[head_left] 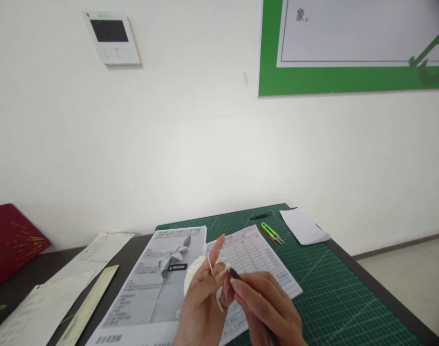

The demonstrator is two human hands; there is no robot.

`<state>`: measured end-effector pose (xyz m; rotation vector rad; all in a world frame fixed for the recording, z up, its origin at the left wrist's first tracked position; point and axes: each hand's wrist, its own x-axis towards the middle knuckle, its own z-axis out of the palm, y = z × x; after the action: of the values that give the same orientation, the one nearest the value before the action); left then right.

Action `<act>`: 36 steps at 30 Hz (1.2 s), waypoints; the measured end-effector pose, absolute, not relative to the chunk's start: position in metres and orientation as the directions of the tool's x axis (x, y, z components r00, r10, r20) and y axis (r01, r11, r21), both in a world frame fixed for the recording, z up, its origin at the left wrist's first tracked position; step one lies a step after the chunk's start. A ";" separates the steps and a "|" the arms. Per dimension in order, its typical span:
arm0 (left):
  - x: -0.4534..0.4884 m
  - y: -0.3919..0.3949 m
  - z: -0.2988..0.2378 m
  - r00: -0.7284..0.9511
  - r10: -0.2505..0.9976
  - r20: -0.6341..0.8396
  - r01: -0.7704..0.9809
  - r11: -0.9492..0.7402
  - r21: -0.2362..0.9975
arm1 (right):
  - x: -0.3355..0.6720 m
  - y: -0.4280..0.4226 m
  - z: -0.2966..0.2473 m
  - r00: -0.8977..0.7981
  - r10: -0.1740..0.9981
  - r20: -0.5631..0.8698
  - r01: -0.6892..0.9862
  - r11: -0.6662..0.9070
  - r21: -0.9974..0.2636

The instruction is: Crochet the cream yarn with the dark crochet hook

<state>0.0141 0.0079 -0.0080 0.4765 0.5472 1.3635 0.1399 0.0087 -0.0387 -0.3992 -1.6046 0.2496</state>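
Note:
My left hand [207, 293] is raised over the papers at the bottom centre, its index finger pointing up with white yarn [210, 264] looped around it. Its thumb and other fingers pinch a small bit of white yarn work, mostly hidden by the fingers. In my right hand [268, 302] is a crochet hook [234, 274] with a dark handle, its tip meeting the yarn at the left fingertips. Behind the left hand, a white rounded thing [191, 275], perhaps the yarn ball, is partly covered.
A green cutting mat [323, 283] carries a printed pattern sheet [133, 298], a table sheet [259, 254], green thread snips [272, 231], a black pen-like tool [262, 216] and white paper [304, 227]. Further left lie a ruler [91, 302], written sheets [57, 298] and a red folder [14, 240].

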 end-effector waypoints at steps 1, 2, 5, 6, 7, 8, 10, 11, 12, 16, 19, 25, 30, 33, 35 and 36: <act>0.011 0.009 -0.007 0.165 0.982 -0.092 -0.793 0.188 0.579 | 0.140 0.009 -0.038 -0.046 0.406 0.913 0.084 0.912 -0.401; 0.009 0.010 -0.006 0.207 0.975 -0.078 -0.805 0.216 0.553 | 0.140 0.009 -0.036 -0.030 0.445 0.895 0.033 0.895 -0.444; 0.004 0.010 -0.005 0.307 0.952 -0.005 -0.815 0.266 0.515 | 0.137 0.009 -0.034 0.065 0.670 0.739 -0.223 0.732 -0.644; 0.003 0.010 -0.004 0.329 0.944 0.018 -0.815 0.274 0.511 | 0.135 0.008 -0.034 0.088 0.740 0.666 -0.309 0.656 -0.688; 0.002 0.010 -0.004 0.344 0.938 0.036 -0.814 0.279 0.510 | 0.134 0.007 -0.034 0.105 0.797 0.595 -0.383 0.585 -0.715; 0.002 0.009 -0.004 0.353 0.934 0.048 -0.812 0.281 0.512 | 0.133 0.006 -0.033 0.116 0.842 0.527 -0.442 0.519 -0.732; 0.001 0.009 -0.003 0.355 0.932 0.069 -0.809 0.270 0.523 | 0.132 0.005 -0.032 0.127 0.906 0.404 -0.524 0.407 -0.748; 0.000 0.010 -0.002 0.351 0.933 0.078 -0.810 0.260 0.526 | 0.132 0.004 -0.031 0.132 0.928 0.349 -0.552 0.362 -0.751; 0.000 0.010 -0.002 0.345 0.935 0.083 -0.811 0.252 0.528 | 0.132 0.004 -0.031 0.136 0.944 0.299 -0.578 0.321 -0.750; -0.004 0.011 -0.001 0.337 0.937 0.089 -0.808 0.240 0.538 | 0.134 0.003 -0.026 0.119 0.976 0.183 -0.648 0.216 -0.730; -0.007 0.011 -0.001 0.337 0.937 0.090 -0.802 0.235 0.549 | 0.135 0.004 -0.024 0.105 0.982 0.157 -0.673 0.187 -0.715; -0.008 0.012 0.001 0.343 0.933 0.110 -0.798 0.228 0.557 | 0.140 0.008 -0.028 0.051 0.984 0.170 -0.708 0.156 -0.689; -0.009 0.013 0.001 0.364 0.922 0.136 -0.801 0.235 0.551 | 0.143 0.008 -0.032 0.016 0.979 0.203 -0.704 0.155 -0.693; -0.011 0.013 0.002 0.380 0.914 0.140 -0.797 0.247 0.551 | 0.144 0.008 -0.031 0.020 0.974 0.225 -0.693 0.176 -0.700; -0.013 0.014 0.001 0.391 0.910 0.139 -0.791 0.255 0.556 | 0.144 0.009 -0.029 0.029 0.970 0.243 -0.687 0.196 -0.700; -0.013 0.014 0.001 0.392 0.910 0.137 -0.789 0.256 0.559 | 0.145 0.010 -0.029 0.030 0.966 0.255 -0.685 0.206 -0.698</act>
<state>-0.0132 0.0141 0.0013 0.6088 0.2310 1.1665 0.1447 0.0097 -0.0285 -0.4412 -0.7962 1.3384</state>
